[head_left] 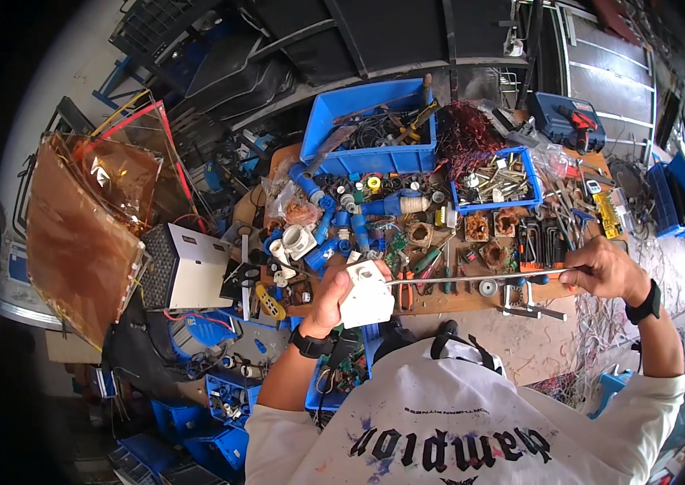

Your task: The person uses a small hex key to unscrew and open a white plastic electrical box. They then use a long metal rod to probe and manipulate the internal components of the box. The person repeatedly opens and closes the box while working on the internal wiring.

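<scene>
My left hand (326, 301) grips a white plastic housing (368, 301) with a hole near its upper edge. It is held over the front edge of the bench. My right hand (608, 271), well out to the right, is closed round the end of a long screwdriver (480, 278); the fingers hide most of its handle. The thin metal shaft runs leftward, nearly level, to the right side of the white housing. Whether the tip sits in a screw there, I cannot make out.
Tools and fittings crowd the wooden bench (439, 305). Toward the back are a large blue crate (375, 162) of tools, a smaller blue tray (498, 205) of bolts and a tangle of dark red wire (469, 133). Orange-handled pliers (405, 293) lie just beneath the shaft.
</scene>
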`<action>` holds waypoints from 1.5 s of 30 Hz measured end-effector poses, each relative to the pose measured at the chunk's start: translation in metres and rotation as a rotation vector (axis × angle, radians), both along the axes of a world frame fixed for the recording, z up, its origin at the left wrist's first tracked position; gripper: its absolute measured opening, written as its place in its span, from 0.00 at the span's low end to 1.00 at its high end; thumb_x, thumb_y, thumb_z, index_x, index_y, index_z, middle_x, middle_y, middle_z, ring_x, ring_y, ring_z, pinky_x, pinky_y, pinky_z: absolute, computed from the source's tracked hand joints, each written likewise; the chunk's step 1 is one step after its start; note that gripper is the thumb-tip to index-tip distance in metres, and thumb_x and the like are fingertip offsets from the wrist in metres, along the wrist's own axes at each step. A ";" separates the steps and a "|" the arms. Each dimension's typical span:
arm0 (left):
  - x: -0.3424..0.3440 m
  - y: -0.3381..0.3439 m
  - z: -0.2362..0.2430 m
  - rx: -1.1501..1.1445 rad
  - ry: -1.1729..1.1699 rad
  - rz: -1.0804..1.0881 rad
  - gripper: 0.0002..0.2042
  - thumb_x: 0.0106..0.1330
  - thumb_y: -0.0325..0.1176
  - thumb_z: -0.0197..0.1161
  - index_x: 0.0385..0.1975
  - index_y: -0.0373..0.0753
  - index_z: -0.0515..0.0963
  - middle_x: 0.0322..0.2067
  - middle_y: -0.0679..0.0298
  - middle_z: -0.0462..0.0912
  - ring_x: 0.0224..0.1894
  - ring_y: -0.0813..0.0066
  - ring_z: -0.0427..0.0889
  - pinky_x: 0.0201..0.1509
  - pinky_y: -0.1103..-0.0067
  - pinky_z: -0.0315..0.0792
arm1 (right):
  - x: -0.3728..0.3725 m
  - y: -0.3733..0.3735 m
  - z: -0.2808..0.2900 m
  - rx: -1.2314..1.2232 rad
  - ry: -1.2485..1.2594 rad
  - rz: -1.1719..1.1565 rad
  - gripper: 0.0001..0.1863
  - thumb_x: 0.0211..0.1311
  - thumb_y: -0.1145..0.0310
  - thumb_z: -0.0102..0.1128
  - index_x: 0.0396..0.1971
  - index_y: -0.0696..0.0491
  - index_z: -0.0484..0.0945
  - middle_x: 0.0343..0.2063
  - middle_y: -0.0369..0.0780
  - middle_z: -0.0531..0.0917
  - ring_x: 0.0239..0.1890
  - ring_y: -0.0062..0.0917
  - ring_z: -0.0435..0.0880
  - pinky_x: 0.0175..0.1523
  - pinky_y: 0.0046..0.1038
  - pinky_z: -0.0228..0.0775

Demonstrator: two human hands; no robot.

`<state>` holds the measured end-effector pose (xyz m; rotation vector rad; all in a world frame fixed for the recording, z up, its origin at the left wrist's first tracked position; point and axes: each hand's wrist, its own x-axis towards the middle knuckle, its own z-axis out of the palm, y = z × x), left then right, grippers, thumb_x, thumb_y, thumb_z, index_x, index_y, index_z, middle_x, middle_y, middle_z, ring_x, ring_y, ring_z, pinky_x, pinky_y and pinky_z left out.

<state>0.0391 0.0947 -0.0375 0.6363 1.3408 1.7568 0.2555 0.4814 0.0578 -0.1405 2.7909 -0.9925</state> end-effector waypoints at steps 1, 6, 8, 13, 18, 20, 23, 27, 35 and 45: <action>0.001 0.001 0.003 -0.001 0.020 0.004 0.42 0.59 0.70 0.49 0.49 0.27 0.72 0.37 0.53 0.81 0.38 0.64 0.83 0.41 0.73 0.78 | 0.000 0.001 -0.001 -0.018 0.007 -0.004 0.11 0.57 0.63 0.66 0.23 0.56 0.79 0.16 0.46 0.75 0.20 0.42 0.75 0.25 0.37 0.61; 0.003 0.002 0.009 -0.017 0.063 -0.003 0.43 0.58 0.71 0.50 0.47 0.26 0.73 0.36 0.52 0.81 0.36 0.64 0.83 0.39 0.74 0.78 | -0.003 0.001 0.000 -0.029 0.001 0.009 0.11 0.57 0.64 0.66 0.23 0.56 0.80 0.15 0.46 0.75 0.19 0.42 0.75 0.24 0.36 0.61; 0.002 0.000 0.007 -0.019 0.078 -0.019 0.44 0.58 0.71 0.50 0.48 0.26 0.73 0.36 0.52 0.81 0.37 0.64 0.83 0.39 0.74 0.78 | -0.002 0.004 -0.005 -0.045 -0.003 0.009 0.11 0.57 0.64 0.66 0.23 0.56 0.80 0.15 0.46 0.75 0.19 0.41 0.75 0.24 0.36 0.61; 0.000 -0.001 0.005 -0.019 0.154 -0.021 0.44 0.57 0.72 0.50 0.47 0.25 0.73 0.36 0.52 0.81 0.37 0.64 0.83 0.40 0.73 0.78 | -0.003 0.003 -0.009 0.004 0.063 0.006 0.11 0.56 0.65 0.66 0.22 0.55 0.79 0.16 0.45 0.76 0.19 0.40 0.75 0.24 0.35 0.61; 0.001 0.001 0.009 0.159 0.180 0.142 0.41 0.62 0.67 0.49 0.47 0.25 0.74 0.38 0.55 0.82 0.38 0.69 0.83 0.43 0.76 0.75 | -0.008 -0.015 0.005 0.309 0.331 -0.012 0.11 0.55 0.64 0.66 0.20 0.54 0.77 0.16 0.42 0.76 0.20 0.39 0.76 0.25 0.36 0.63; -0.003 -0.002 0.020 0.103 0.374 0.082 0.40 0.62 0.66 0.49 0.47 0.25 0.75 0.38 0.54 0.82 0.38 0.68 0.83 0.43 0.75 0.75 | -0.003 -0.014 0.010 0.333 0.327 -0.005 0.11 0.55 0.64 0.65 0.20 0.53 0.76 0.16 0.41 0.76 0.20 0.38 0.77 0.25 0.36 0.64; -0.007 -0.005 0.042 0.050 0.610 0.017 0.37 0.63 0.64 0.50 0.45 0.27 0.77 0.37 0.52 0.82 0.38 0.64 0.83 0.42 0.73 0.74 | 0.005 -0.013 0.019 0.277 0.276 -0.021 0.12 0.54 0.64 0.66 0.19 0.53 0.76 0.15 0.40 0.75 0.20 0.38 0.77 0.25 0.36 0.64; -0.003 -0.002 0.057 0.050 0.744 -0.011 0.37 0.62 0.64 0.51 0.44 0.28 0.77 0.36 0.50 0.82 0.37 0.59 0.83 0.42 0.73 0.74 | 0.017 -0.011 0.048 0.206 0.111 -0.037 0.10 0.52 0.65 0.67 0.18 0.53 0.78 0.14 0.41 0.75 0.20 0.39 0.77 0.25 0.36 0.65; 0.004 -0.002 0.074 0.157 0.895 0.153 0.38 0.61 0.65 0.52 0.42 0.25 0.77 0.33 0.50 0.82 0.38 0.55 0.83 0.43 0.69 0.75 | 0.034 -0.024 0.047 0.578 0.512 -0.075 0.13 0.45 0.64 0.70 0.19 0.52 0.73 0.16 0.38 0.70 0.17 0.34 0.73 0.22 0.35 0.61; 0.010 -0.005 0.068 0.131 0.871 0.246 0.39 0.63 0.66 0.50 0.42 0.25 0.77 0.32 0.51 0.82 0.36 0.59 0.83 0.42 0.70 0.75 | 0.048 -0.051 0.071 0.706 0.502 -0.127 0.15 0.40 0.66 0.71 0.21 0.52 0.71 0.16 0.37 0.69 0.17 0.32 0.73 0.21 0.34 0.61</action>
